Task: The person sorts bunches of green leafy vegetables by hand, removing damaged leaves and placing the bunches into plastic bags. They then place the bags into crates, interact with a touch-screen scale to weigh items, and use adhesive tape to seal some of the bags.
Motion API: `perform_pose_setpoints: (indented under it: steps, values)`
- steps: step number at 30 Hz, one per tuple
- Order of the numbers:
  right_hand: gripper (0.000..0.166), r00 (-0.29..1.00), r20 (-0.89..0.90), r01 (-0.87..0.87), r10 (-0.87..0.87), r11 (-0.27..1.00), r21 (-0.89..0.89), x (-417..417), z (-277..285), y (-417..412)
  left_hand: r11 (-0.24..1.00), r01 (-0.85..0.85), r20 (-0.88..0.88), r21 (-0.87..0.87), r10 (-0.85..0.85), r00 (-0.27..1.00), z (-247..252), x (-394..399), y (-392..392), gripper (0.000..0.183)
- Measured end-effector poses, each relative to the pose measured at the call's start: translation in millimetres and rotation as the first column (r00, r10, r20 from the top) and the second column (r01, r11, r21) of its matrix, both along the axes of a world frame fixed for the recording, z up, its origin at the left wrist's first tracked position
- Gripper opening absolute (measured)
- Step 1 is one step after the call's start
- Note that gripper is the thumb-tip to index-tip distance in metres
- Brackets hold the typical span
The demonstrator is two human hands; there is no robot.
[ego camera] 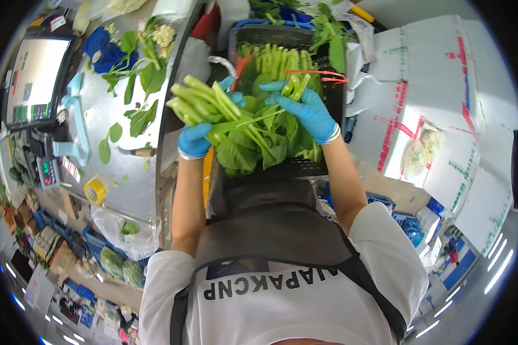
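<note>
My left hand [194, 141], in a blue glove, grips a bunch of leafy green vegetables [191, 100] with thick pale stalks. Its fingertips show on the far side of the stalks. Between the fingers of my right hand [311, 113], gloved too, are a few thin green stalks [294, 87]. Their lower parts are hidden by the hand and the leaves. Under both hands is a black plastic crate [280, 35] holding more of these greens, with a row of cut stalks [280, 58] at its far end. A red tie [317, 74] lies across these stalks.
At left stands a metal table [131, 185] with loose leaves [149, 79], a wooden-handled knife [142, 152], a yellow tape roll [95, 191] and a blue strap [78, 125]. A monitor [36, 82] is beyond. White foam boxes [431, 77] with tape are stacked at right.
</note>
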State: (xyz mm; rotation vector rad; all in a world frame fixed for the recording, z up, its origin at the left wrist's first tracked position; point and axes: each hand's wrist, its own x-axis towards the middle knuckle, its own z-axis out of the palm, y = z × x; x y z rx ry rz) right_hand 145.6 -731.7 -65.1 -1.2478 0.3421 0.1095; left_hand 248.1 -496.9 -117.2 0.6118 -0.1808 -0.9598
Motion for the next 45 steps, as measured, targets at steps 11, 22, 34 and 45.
perform_pose_setpoints:
  steps: [11,22,34,45]
  values:
    - [0.049,0.874,0.224,0.373,-0.431,0.891,0.26,-35.7,52.4,-46.4,0.996,-0.085,0.086,-0.036,0.087,0.992,86.1,-0.5,-38.8,0.103]
    - [0.061,0.894,0.428,0.295,-0.135,0.895,-0.335,-13.3,51.9,47.4,0.974,0.049,0.363,0.223,-0.129,0.923,76.4,-43.7,-40.0,0.077]
    - [0.055,0.9,0.433,0.04,-0.059,0.998,0.052,-31.1,33.3,38.5,0.943,-0.024,0.587,0.332,-0.187,0.787,73.2,-68.7,-24.8,0.094]
    - [0.057,0.976,0.217,-0.06,-0.006,0.954,0.295,-20.4,25.9,43.2,0.944,-0.13,0.252,0.303,0.052,0.966,49.1,-80.4,-6.9,0.073]
